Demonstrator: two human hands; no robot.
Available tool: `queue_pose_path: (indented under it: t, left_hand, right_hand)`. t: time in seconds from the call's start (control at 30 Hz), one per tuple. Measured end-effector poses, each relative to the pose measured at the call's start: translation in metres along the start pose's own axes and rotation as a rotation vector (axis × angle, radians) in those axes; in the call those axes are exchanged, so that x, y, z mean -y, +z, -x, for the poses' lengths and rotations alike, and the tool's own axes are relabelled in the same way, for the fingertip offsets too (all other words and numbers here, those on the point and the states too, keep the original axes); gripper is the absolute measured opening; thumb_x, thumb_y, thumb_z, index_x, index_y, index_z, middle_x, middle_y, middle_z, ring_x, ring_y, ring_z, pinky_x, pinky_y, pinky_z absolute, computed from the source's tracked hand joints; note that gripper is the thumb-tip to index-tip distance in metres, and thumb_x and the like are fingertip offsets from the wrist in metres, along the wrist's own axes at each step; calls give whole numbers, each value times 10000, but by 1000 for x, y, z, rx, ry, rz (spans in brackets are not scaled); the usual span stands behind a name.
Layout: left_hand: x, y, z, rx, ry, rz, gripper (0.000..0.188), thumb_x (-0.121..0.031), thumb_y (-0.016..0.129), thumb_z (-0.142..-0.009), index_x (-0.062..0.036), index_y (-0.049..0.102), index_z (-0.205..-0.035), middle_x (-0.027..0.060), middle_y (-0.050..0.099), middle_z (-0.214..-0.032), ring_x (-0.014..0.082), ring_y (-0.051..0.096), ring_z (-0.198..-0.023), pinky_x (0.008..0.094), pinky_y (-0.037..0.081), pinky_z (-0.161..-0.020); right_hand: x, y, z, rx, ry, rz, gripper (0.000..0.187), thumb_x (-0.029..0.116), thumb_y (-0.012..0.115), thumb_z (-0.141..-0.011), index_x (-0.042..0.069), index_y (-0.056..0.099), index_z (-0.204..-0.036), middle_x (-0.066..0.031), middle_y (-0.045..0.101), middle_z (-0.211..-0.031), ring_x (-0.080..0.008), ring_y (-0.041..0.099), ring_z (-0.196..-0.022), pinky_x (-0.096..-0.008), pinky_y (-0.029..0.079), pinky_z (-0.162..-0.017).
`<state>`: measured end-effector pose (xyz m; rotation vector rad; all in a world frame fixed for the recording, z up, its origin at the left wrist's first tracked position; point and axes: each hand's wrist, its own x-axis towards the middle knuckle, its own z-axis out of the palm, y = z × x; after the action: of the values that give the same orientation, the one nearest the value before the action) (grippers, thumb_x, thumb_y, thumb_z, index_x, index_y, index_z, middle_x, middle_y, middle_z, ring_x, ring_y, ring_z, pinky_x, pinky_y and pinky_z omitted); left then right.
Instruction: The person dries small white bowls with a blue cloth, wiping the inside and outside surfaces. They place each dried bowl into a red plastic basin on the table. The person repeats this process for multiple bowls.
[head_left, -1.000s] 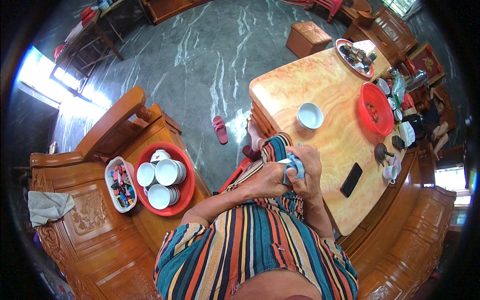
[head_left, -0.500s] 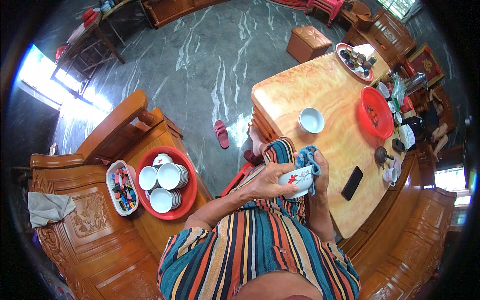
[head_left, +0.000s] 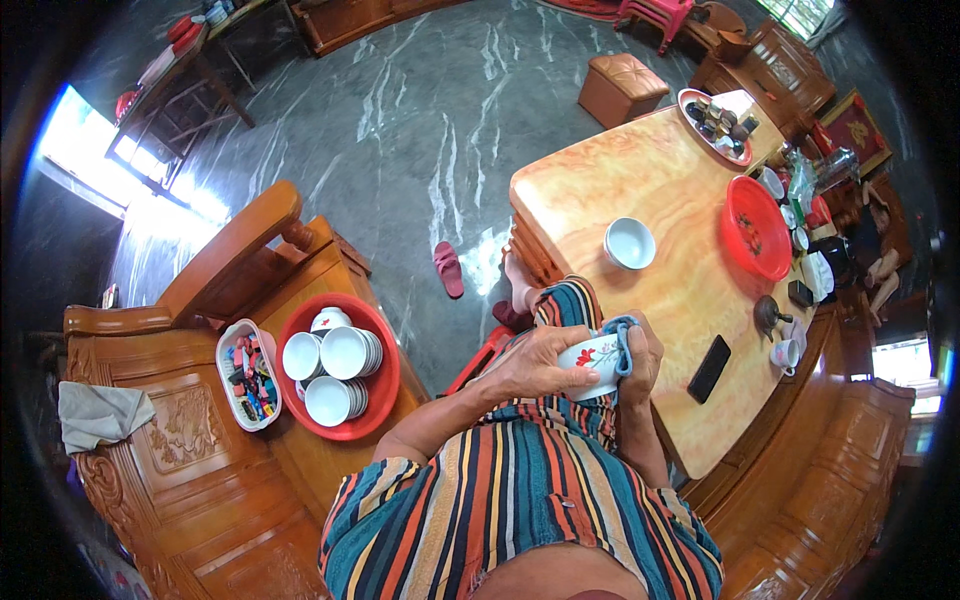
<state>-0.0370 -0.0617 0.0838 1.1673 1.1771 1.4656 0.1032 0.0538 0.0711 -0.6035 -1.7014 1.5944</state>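
Observation:
Over my lap, my left hand (head_left: pixel 540 362) grips a white bowl (head_left: pixel 590 360) with a red flower pattern, fingers on top and thumb along its near side. My right hand (head_left: pixel 641 358) closes round a blue cloth (head_left: pixel 622 345) and presses it over the bowl's right-hand rim. The bowl is tilted on its side, and its inside is hidden. A second white bowl (head_left: pixel 630 243) stands on the stone-topped table just beyond my hands. To my left, a red basin (head_left: pixel 390 395) on the wooden bench holds several stacks of white bowls (head_left: pixel 345 352).
Right of my hands, the table (head_left: pixel 575 185) bears a black phone (head_left: pixel 709 369), a red plastic bowl (head_left: pixel 755 225), a cup (head_left: pixel 785 353) and a tray of small items (head_left: pixel 716 125). A white basket of colourful pieces (head_left: pixel 250 375) adjoins the basin. Someone's bare arm (head_left: pixel 882 268) shows far right.
My right hand has turned the cloth over the bowl's rim, so less cloth sticks up above it. The bowl has rotated slightly in my left hand. The whole view has shifted a little.

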Motion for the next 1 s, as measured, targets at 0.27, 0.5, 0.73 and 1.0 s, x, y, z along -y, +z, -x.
queue_pose_path:
  t: [0.27, 0.5, 0.73, 1.0]
  left_hand:
    - [4, 4, 2, 43, 90, -330, 260, -159, 707, -751, -4, 560, -900, 160, 607, -737, 271, 624, -665, 343, 478, -615]
    - [19, -3, 3, 7, 20, -284, 234, -137, 727, -737, -16, 604, -894, 109, 603, -713, 201, 592, -613, 323, 472, -600]
    - [16, -12, 6, -16, -11, -72, 212, -165, 721, -785, -4, 598, -846, 23, 575, -701, 71, 530, -648, 257, 443, -588]
    - [6, -13, 3, -192, -52, 92, 310, -291, 759, -762, -29, 594, -771, -25, 508, -655, 49, 468, -626, 226, 396, -560]
  right_hand:
    - [12, 12, -11, 147, -423, 447, 128, 102, 536, -847, 11, 586, -770, -118, 532, -697, -276, 507, -640, -357, 411, -600]
    - [-1, 17, -17, 183, -187, 288, 264, 157, 528, -910, 13, 546, -689, -71, 483, -625, -187, 456, -579, -317, 368, -545]
    - [-7, 10, -26, 168, 208, -38, 437, 308, 461, -964, 36, 561, -635, 5, 527, -594, -69, 440, -509, -225, 341, -482]
    - [-40, 3, -30, 12, 573, -632, 333, 340, 470, -948, 72, 589, -791, -65, 608, -681, -152, 588, -601, -267, 488, -565]
